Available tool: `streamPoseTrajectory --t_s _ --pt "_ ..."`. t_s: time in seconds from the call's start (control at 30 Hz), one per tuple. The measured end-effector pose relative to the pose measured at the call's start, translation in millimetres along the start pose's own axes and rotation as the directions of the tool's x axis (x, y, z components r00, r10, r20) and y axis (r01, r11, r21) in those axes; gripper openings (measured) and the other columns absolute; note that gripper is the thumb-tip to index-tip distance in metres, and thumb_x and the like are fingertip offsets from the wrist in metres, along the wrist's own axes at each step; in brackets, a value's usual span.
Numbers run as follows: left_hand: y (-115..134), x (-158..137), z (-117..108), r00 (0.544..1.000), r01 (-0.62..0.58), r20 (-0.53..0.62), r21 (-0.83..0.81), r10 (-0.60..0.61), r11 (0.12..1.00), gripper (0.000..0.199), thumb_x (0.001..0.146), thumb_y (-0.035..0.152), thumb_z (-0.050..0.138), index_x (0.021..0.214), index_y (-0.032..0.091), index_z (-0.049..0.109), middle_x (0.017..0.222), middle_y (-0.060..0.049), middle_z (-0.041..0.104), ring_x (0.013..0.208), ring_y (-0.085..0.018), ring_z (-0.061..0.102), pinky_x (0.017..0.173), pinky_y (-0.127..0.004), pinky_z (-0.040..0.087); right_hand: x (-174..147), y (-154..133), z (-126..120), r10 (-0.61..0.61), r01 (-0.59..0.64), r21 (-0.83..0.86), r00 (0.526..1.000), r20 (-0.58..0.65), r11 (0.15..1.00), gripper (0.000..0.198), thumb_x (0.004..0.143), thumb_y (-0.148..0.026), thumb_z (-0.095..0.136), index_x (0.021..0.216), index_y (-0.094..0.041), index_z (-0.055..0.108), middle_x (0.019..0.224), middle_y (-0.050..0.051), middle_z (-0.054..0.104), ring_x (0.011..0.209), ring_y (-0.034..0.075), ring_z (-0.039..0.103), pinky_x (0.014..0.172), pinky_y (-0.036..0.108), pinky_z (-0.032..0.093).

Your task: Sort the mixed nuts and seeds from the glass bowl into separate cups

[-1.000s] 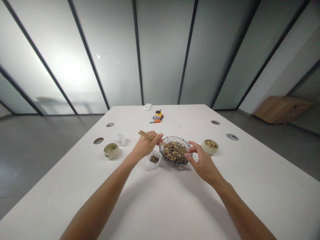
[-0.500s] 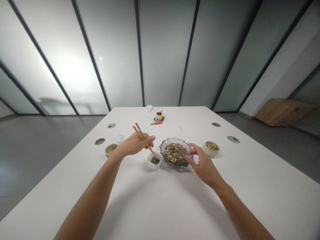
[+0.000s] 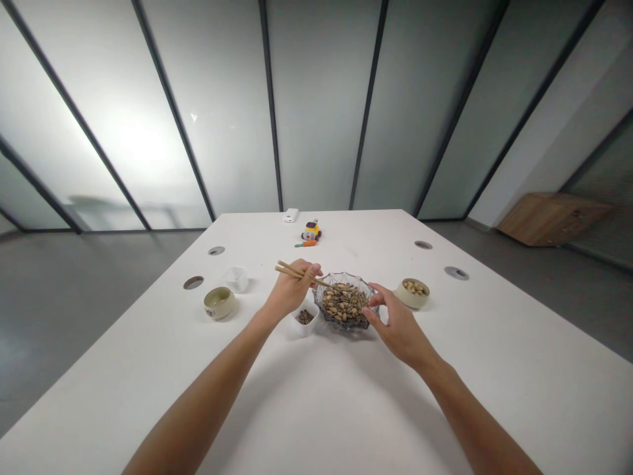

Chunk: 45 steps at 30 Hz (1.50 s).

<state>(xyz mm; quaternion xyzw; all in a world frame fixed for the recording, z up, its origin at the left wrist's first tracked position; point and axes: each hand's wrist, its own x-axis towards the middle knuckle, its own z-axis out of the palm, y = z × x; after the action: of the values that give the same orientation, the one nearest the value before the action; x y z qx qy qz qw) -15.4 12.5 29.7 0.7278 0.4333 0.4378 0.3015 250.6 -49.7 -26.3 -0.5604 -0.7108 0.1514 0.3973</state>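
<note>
Now the left hand (image 3: pixel 291 291) is gripping chopsticks (image 3: pixel 302 276), fingers curled tight around them, their tips reaching over the glass bowl (image 3: pixel 345 305) of seeds sitting mid-worktop (image 3: pixel 316 409). The right hand (image 3: pixel 398 328) is lying half open, holding nothing, its fingertips touching the bowl's right rim. A white cup (image 3: pixel 304 319) is standing just left of the bowl, a nut bowl (image 3: pixel 412 292) right of it, and a green bowl (image 3: pixel 219 302) well to its left.
</note>
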Motion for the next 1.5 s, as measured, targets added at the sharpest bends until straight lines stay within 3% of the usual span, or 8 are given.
streamPoseTrajectory --t_s 0.2,0.63,0.97,1.5 --pt "-17 3 17 0.999 -0.037 -0.008 0.088 0.038 0.995 0.050 0.110 0.059 0.044 0.093 0.022 0.073 0.094 -0.007 0.072 0.085 -0.022 0.073 0.077 -0.033 0.058 1 -3 -1 0.004 -0.004 0.015 1.000 -0.008 1.000 0.055 0.099 -0.052 0.058 0.145 -0.023 0.056 0.107 0.010 0.074 0.091 0.029 0.070 0.085 0.050 0.060" --pt "-18 4 21 0.986 -0.168 0.013 0.119 0.167 0.979 0.037 0.112 0.041 0.047 0.096 0.023 0.074 0.105 -0.008 0.074 0.104 -0.025 0.068 0.100 -0.040 0.054 0 -2 -1 0.015 -0.015 0.006 1.000 0.008 1.000 0.056 0.099 -0.048 0.058 0.148 -0.020 0.055 0.108 0.010 0.074 0.089 0.026 0.069 0.083 0.046 0.059" --pt "-21 6 25 0.989 -0.144 0.036 0.143 0.140 0.979 0.017 0.104 0.029 0.058 0.100 0.022 0.073 0.108 -0.007 0.074 0.104 -0.025 0.069 0.099 -0.039 0.055 0 -3 -1 0.008 -0.008 0.004 1.000 0.002 1.000 0.055 0.098 -0.048 0.058 0.145 -0.020 0.057 0.106 0.009 0.074 0.096 0.028 0.070 0.091 0.048 0.058" --pt "-19 2 31 0.986 -0.137 0.116 0.132 0.122 0.982 0.025 0.106 0.031 0.053 0.089 0.023 0.069 0.095 -0.004 0.071 0.093 -0.022 0.067 0.090 -0.035 0.054 1 0 0 -0.012 0.012 -0.010 1.000 -0.019 1.000 0.053 0.098 -0.048 0.059 0.144 -0.022 0.057 0.106 0.009 0.075 0.099 0.029 0.071 0.098 0.050 0.056"
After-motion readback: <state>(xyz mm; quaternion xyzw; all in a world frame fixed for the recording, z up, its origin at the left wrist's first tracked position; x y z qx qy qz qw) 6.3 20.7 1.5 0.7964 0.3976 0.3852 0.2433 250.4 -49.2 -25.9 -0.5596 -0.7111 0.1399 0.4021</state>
